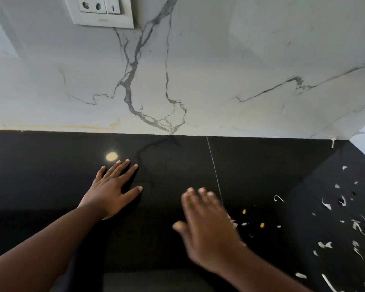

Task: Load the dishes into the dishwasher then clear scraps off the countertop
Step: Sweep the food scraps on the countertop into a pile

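A glossy black countertop (51,165) fills the lower half of the head view. My left hand (112,188) lies flat on it with straight, spread fingers and holds nothing. My right hand (207,226) is blurred, fingers straight, low over the counter just left of the scraps. Several white vegetable scraps (358,226) are strewn across the right side of the counter. A few yellow kernels (262,224) and small white bits lie right beside my right hand's outer edge. No dishes or dishwasher are in view.
A white marble backsplash (198,81) rises behind the counter, with a socket and switch plate (102,10) at the top left. A thin seam (214,165) crosses the counter. The wall turns a corner at the far right (362,140).
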A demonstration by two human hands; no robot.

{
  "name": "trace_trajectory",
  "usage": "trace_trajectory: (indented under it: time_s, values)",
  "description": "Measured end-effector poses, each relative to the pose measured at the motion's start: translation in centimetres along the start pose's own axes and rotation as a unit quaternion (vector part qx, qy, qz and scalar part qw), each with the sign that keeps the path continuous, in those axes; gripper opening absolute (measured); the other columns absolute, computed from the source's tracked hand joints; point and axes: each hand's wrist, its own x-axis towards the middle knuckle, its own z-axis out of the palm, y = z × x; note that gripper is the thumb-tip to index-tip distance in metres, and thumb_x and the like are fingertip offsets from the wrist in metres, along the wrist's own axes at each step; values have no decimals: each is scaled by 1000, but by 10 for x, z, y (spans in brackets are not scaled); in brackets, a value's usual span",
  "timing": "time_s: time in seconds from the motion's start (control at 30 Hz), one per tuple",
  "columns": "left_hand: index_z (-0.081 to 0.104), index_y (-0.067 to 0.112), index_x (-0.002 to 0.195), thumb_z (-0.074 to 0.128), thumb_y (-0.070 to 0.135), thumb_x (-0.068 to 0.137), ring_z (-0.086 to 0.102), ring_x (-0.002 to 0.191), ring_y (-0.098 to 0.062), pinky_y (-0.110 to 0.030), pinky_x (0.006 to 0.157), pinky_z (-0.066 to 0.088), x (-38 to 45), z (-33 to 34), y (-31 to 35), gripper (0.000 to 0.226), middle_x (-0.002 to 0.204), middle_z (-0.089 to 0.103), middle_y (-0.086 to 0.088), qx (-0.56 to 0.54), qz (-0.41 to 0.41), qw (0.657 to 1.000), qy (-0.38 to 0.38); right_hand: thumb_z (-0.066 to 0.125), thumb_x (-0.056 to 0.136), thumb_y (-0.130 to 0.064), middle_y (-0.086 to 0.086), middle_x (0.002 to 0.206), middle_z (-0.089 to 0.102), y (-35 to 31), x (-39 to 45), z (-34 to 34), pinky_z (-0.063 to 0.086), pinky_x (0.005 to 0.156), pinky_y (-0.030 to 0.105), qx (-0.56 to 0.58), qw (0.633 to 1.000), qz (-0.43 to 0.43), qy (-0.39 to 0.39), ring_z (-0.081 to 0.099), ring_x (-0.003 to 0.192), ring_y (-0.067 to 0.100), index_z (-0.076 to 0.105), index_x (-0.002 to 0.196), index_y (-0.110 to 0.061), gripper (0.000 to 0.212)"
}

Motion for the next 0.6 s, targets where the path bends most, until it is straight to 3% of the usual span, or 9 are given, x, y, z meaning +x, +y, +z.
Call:
trace_trajectory:
  time_s: [0.1, 0.17, 0.23, 0.43, 0.6]
  values:
    - [11, 43, 151, 10, 80, 70, -11, 145, -2, -35, 120, -7, -1, 1, -1, 88, 160, -1, 13, -7, 1, 1000, 14, 33, 87, -53, 13, 145, 47, -73, 6, 16, 25, 113, 48, 33, 998, 0, -54, 45, 133, 32, 50, 136, -4, 72]
    - [12, 41, 151, 15, 80, 75, -11, 145, -3, -36, 120, -6, -1, 2, -1, 85, 160, 0, 13, -10, 5, 1000, 16, 29, 97, -47, 16, 160, 14, -100, 19, 18, 0, 119, 44, 62, 995, -4, -83, 11, 148, 32, 20, 150, 0, 71]
    - [12, 39, 152, 24, 74, 86, -10, 146, -4, -38, 120, -5, 2, 4, -3, 76, 161, 2, 10, -9, 7, 1000, 20, 24, 100, -50, 13, 160, -12, -103, 29, 17, -18, 116, 42, 76, 989, 23, -128, -17, 147, 29, -4, 152, -4, 74]
    - [11, 35, 153, 29, 62, 95, -7, 148, -10, -40, 120, -5, 1, 5, -3, 67, 162, 3, 7, 2, 12, 999, 32, 7, 91, -71, 11, 159, -18, -84, 34, 18, -23, 113, 46, 2, 983, 123, -139, -27, 144, 28, -12, 151, -7, 90]
    - [12, 33, 154, 27, 61, 95, -6, 148, -12, -40, 119, -5, -2, 1, 2, 67, 162, 3, 5, -3, 16, 999, 34, -15, 76, -75, 12, 160, -14, -53, 26, 14, -26, 110, 50, -36, 963, 237, -122, -26, 144, 28, -11, 151, -6, 101]
